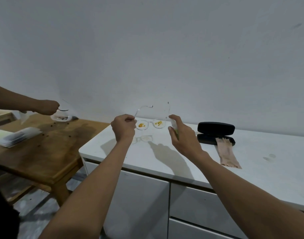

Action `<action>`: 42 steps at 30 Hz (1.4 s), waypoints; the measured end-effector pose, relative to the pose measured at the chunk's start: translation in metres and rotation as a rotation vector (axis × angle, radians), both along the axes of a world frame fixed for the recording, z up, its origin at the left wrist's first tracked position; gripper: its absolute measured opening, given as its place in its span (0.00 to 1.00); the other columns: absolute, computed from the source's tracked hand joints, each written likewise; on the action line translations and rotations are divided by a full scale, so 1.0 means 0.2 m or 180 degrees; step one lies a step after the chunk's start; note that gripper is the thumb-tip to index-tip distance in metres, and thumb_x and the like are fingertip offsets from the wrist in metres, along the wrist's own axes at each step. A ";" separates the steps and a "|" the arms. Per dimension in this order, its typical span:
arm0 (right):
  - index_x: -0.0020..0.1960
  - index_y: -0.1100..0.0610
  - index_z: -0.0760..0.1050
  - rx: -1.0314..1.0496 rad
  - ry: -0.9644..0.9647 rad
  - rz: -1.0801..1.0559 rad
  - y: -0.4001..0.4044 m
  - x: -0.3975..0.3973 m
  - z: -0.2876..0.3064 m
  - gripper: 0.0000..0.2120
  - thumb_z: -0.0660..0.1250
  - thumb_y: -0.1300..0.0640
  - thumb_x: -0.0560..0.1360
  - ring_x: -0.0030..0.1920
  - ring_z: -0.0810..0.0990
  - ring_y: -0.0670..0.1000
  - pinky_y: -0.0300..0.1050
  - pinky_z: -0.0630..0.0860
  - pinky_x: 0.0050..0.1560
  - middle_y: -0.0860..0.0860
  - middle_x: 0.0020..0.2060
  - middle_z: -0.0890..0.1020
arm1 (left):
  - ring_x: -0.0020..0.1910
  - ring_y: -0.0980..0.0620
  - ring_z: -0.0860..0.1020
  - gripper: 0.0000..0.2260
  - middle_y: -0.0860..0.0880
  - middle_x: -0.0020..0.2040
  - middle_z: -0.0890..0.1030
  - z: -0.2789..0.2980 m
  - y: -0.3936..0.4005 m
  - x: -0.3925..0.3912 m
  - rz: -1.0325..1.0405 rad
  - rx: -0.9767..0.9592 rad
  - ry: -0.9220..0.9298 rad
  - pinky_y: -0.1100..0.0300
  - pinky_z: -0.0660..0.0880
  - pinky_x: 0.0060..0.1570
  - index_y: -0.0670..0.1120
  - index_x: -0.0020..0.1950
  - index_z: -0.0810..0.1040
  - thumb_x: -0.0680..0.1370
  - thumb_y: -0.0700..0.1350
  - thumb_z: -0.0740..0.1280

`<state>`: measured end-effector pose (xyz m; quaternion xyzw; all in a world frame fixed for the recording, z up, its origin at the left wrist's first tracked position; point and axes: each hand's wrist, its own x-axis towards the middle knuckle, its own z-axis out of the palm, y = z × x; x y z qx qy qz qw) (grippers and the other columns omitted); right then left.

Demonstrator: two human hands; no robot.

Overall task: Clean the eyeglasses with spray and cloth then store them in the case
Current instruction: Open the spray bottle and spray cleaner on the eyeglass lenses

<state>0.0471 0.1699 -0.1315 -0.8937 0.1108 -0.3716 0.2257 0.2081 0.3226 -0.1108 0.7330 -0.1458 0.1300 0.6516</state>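
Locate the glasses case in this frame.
In the head view, the black case lies open on the white counter, right of the right hand, near the wall, with the beige cloth draped over its front edge.

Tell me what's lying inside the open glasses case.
One end of the beige cloth lies in the lower half of the black case; the rest trails onto the white counter. The cloth hides what is beneath it.

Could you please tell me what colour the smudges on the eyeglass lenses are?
The smudges on the eyeglasses are orange-yellow, seen in the head view.
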 end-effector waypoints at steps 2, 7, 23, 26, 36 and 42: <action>0.73 0.48 0.65 -0.0051 -0.0086 0.0064 0.01 0.02 0.01 0.19 0.60 0.53 0.84 0.45 0.79 0.59 0.49 0.68 0.42 0.51 0.46 0.82 | 0.33 0.45 0.84 0.06 0.44 0.34 0.84 0.02 -0.01 -0.01 -0.0011 -0.0028 -0.0137 0.47 0.85 0.42 0.38 0.44 0.86 0.72 0.29 0.73; 0.74 0.46 0.65 -0.0056 -0.0202 0.0070 0.04 0.07 0.02 0.18 0.58 0.52 0.84 0.47 0.80 0.58 0.53 0.75 0.48 0.52 0.48 0.83 | 0.34 0.44 0.84 0.04 0.45 0.33 0.84 0.06 -0.02 -0.05 0.0029 -0.0105 -0.0381 0.51 0.84 0.41 0.40 0.44 0.86 0.72 0.32 0.74; 0.67 0.53 0.69 -0.0093 -0.0448 -0.0208 0.09 0.13 0.06 0.13 0.57 0.58 0.83 0.38 0.77 0.63 0.52 0.71 0.38 0.51 0.34 0.75 | 0.37 0.45 0.86 0.04 0.43 0.37 0.86 0.06 0.03 -0.04 0.0045 -0.0260 -0.0466 0.47 0.84 0.45 0.40 0.45 0.87 0.72 0.33 0.76; 0.70 0.52 0.68 -0.0087 -0.0503 -0.0194 0.10 0.12 0.07 0.16 0.57 0.57 0.83 0.39 0.78 0.62 0.54 0.74 0.40 0.51 0.36 0.76 | 0.36 0.44 0.86 0.04 0.43 0.37 0.86 0.06 0.03 -0.04 0.0042 -0.0289 -0.0455 0.46 0.84 0.45 0.40 0.44 0.87 0.71 0.33 0.76; 0.74 0.49 0.67 -0.0448 -0.0752 0.0126 0.21 0.20 0.10 0.19 0.57 0.55 0.83 0.41 0.81 0.60 0.55 0.79 0.42 0.56 0.50 0.84 | 0.37 0.48 0.86 0.05 0.45 0.39 0.87 0.10 0.01 -0.07 0.0052 -0.0168 -0.0646 0.50 0.84 0.46 0.40 0.46 0.87 0.72 0.35 0.77; 0.70 0.53 0.66 -0.0443 -0.0658 -0.0034 0.23 0.24 0.10 0.16 0.55 0.57 0.84 0.41 0.81 0.64 0.53 0.74 0.38 0.58 0.48 0.83 | 0.37 0.48 0.86 0.04 0.45 0.39 0.87 0.11 0.02 -0.07 0.0056 -0.0148 -0.0627 0.50 0.84 0.46 0.40 0.46 0.87 0.72 0.34 0.77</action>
